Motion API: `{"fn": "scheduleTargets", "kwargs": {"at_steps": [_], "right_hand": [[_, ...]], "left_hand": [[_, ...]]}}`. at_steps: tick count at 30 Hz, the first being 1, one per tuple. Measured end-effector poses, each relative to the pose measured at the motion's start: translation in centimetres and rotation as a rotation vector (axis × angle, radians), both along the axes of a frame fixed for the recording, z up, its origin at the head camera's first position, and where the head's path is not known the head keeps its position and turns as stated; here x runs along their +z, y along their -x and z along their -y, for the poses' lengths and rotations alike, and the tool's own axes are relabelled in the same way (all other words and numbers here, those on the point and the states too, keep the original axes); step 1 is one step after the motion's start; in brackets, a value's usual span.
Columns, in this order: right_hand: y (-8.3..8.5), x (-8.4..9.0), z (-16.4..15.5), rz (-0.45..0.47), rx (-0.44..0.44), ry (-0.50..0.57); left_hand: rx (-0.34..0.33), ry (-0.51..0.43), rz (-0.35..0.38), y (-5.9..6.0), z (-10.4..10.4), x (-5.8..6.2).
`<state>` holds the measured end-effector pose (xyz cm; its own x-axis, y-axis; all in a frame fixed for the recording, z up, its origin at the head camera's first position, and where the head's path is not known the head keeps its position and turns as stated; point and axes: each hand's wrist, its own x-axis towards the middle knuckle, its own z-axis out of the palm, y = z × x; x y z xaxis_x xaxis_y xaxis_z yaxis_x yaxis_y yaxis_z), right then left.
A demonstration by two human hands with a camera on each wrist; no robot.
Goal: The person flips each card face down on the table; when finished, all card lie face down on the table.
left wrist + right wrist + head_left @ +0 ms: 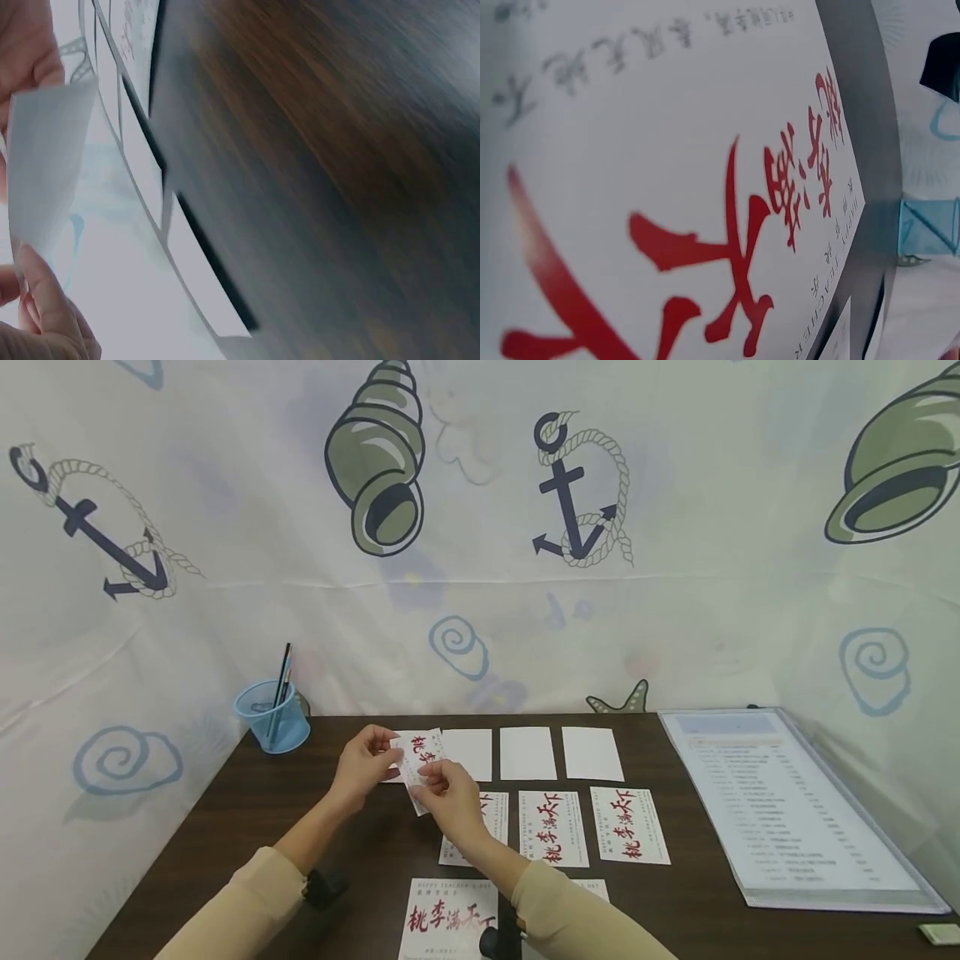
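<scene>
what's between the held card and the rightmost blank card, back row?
Two blank cards, side by side on the dark table, right of the held card. Head view shows it.

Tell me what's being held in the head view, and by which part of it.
A white card with red characters: the left grip pinches its left edge, the right grip its lower right edge.

A white, red-lettered card is held raised and tilted between the left grip and right grip.
</scene>
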<state>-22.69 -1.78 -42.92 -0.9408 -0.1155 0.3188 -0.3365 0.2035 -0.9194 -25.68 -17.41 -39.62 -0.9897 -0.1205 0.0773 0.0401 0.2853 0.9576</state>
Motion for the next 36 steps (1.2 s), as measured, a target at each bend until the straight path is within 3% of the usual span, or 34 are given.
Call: {"fn": "scheduleTargets", "kwargs": {"at_steps": [7,11,15,19,23,29,36], "right_hand": [[0.3,0.0,-0.1,-0.27,-0.075,-0.119],[0.8,0.1,-0.7,-0.347,-0.11,-0.139],[1.3,0.3,-1.1,-0.358,-0.138,-0.123],[1.6,0.5,-1.2,-0.304,-0.172,-0.058],[1.5,0.5,-1.3,-0.15,-0.178,0.024],[1.3,0.2,-1.3,0.024,-0.156,0.093],[0.5,-0.8,-0.9,0.16,-0.075,0.077]], "left_hand": [[0.058,-0.121,-0.03,0.2,-2.1,0.9],[0.018,-0.198,-0.055,0.1,-2.7,1.3],[0.002,-0.169,-0.104,-0.2,-2.8,1.7],[0.09,-0.003,-0.15,-0.5,-2.1,1.0],[0.157,0.144,-0.126,-0.7,-0.7,-0.7],[0.131,0.189,-0.033,-1.8,0.6,-2.3],[0.096,0.273,0.046,-3.2,2.0,-2.8]]}}
